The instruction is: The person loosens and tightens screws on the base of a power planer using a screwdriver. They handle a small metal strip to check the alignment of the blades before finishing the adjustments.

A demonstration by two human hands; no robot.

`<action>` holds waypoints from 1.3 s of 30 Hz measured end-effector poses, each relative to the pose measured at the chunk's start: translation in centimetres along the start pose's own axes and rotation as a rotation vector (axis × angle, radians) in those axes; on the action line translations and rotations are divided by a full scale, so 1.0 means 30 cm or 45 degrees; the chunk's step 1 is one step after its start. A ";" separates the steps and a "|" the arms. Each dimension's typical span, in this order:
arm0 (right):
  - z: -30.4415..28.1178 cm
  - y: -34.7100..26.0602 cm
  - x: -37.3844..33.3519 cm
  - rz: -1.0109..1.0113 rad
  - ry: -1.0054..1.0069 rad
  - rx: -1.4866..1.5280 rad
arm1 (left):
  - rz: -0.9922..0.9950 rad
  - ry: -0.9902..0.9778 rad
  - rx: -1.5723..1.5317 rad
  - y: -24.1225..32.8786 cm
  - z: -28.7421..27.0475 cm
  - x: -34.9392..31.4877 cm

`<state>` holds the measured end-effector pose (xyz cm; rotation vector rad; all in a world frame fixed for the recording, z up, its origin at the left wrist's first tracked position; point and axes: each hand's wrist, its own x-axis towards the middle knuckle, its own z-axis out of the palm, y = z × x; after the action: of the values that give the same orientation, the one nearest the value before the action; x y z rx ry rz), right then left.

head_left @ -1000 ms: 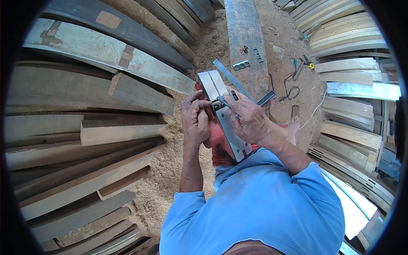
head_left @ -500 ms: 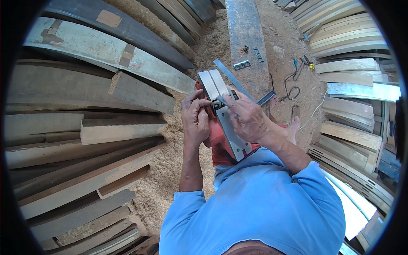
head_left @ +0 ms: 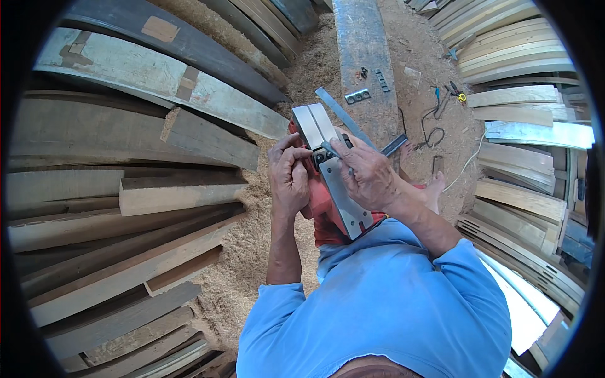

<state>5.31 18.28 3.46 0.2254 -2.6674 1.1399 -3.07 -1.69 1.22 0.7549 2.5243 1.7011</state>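
Observation:
An electric hand planer with a red body lies bottom-up in front of me, its two silvery sole plates facing upward. My left hand is closed at its left side, with thumb and index fingertip touching the dark cutter gap between the plates. My right hand bends over the planer from the right, its fingers pinched at that same gap. Whether a small part sits between those right fingertips is hidden. Just beyond lies a flat metal strip, beside a dark, straight-edged piece.
A worn plank ahead carries a metal piece with holes, a slim dark bar and small dark parts. A black cord and yellow-handled tool lie rightward. Timber is stacked on both sides; shavings cover the ground.
Both hands stay at the planer's cutter gap, with only a very slight shift in the fingers. Nothing else has visibly moved.

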 end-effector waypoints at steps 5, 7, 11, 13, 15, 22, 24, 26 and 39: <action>-0.015 0.003 -0.011 0.012 -0.011 -0.018 | -0.015 -0.003 -0.019 0.000 0.001 0.001; -0.026 0.009 -0.007 0.021 -0.032 -0.049 | -0.019 -0.002 -0.023 0.002 0.001 0.000; -0.026 0.009 -0.003 -0.032 0.053 -0.023 | -0.010 -0.011 0.001 0.011 0.002 0.004; -0.009 0.004 0.001 -0.044 0.064 -0.062 | 0.003 -0.008 0.016 0.009 0.002 0.004; -0.005 0.006 -0.013 0.005 -0.024 -0.034 | 0.006 0.000 0.010 0.010 0.004 0.005; -0.034 0.005 0.010 -0.200 0.100 -0.097 | 0.002 -0.011 0.004 -0.010 -0.001 -0.002; -0.041 0.006 0.004 -0.156 0.052 -0.075 | 0.028 -0.052 0.051 -0.016 -0.009 -0.001; -0.041 0.015 -0.006 -0.141 0.039 -0.074 | -0.024 0.009 0.098 0.004 0.009 0.003; -0.080 -0.004 0.054 -0.312 -0.074 -0.387 | -0.444 -0.255 0.258 0.033 0.016 0.053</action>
<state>4.14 19.86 5.60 0.5183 -2.7227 0.6556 -3.96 -0.35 2.30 0.4289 2.5265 1.2155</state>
